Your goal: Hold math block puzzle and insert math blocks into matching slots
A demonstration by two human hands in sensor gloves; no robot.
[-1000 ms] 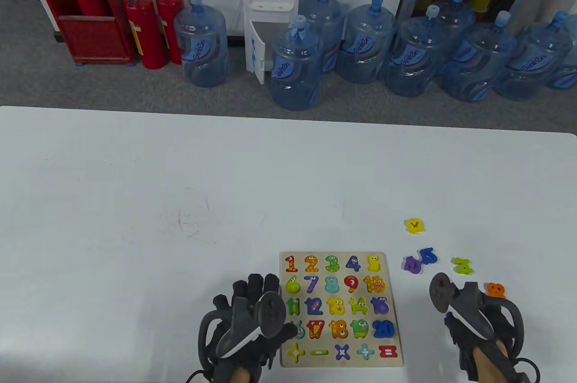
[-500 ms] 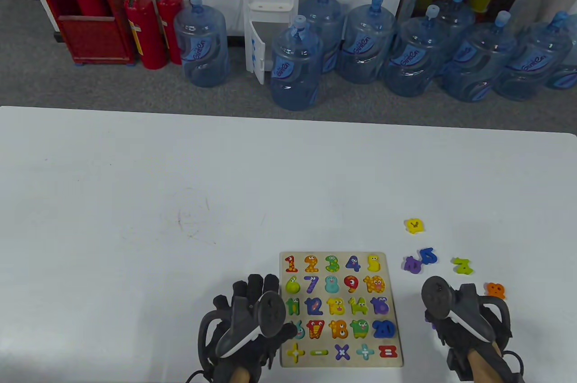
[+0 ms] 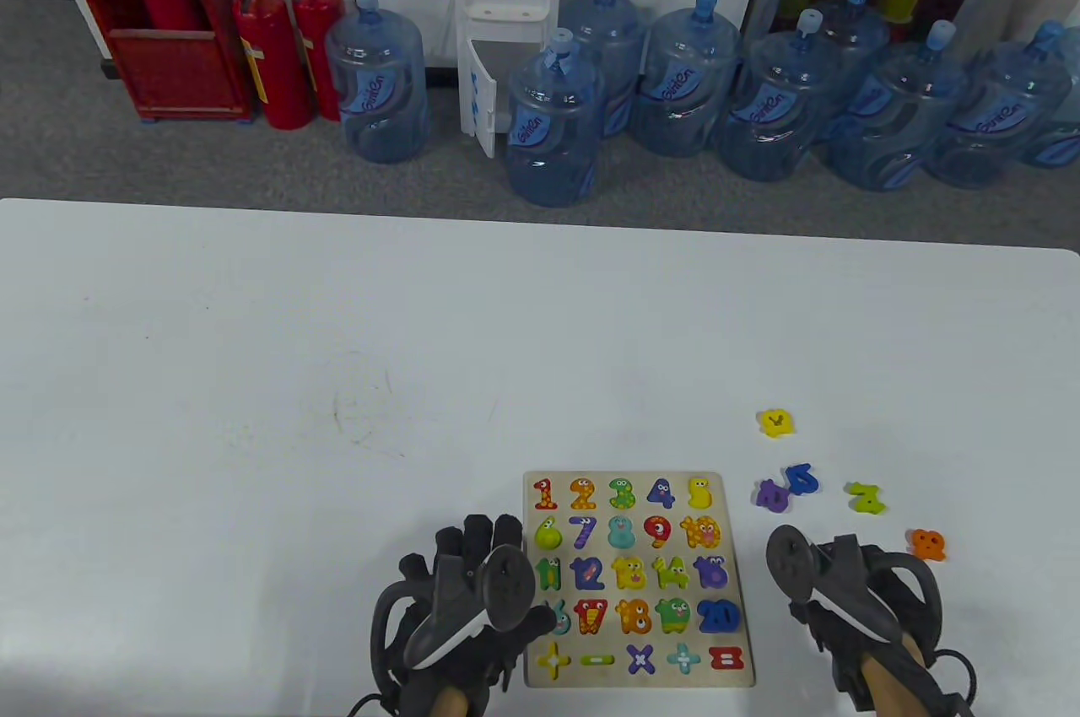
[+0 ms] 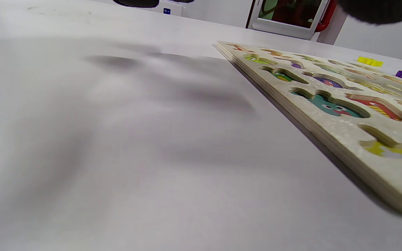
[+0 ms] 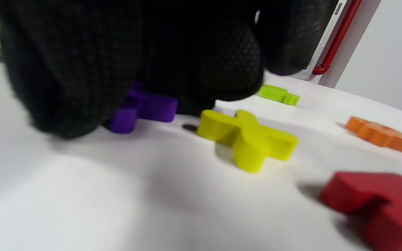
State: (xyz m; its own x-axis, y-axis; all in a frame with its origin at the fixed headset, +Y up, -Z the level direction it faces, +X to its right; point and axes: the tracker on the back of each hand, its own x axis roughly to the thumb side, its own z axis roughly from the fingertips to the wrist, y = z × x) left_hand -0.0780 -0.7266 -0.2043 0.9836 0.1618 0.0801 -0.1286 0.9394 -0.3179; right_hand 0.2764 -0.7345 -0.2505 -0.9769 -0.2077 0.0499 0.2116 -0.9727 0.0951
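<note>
The wooden number puzzle board (image 3: 731,484) lies flat near the table's front edge, and its left rim shows in the left wrist view (image 4: 340,134). My left hand (image 3: 472,582) rests flat on the table against the board's left edge, fingers stretched out and holding nothing. My right hand (image 3: 844,607) is right of the board. In the right wrist view its fingers (image 5: 194,52) curl over a purple block (image 5: 145,108) and grip it low above the table. A yellow-green cross block (image 5: 248,137) and a red block (image 5: 379,202) lie just beside it.
Loose blocks lie right of the board: yellow (image 3: 775,422), purple (image 3: 770,494), blue (image 3: 801,479), green (image 3: 866,497) and orange (image 3: 928,544). Water bottles and fire extinguishers stand on the floor beyond the table's far edge.
My right hand has moved left toward the board, uncovering the orange block. My left hand and the board have not moved.
</note>
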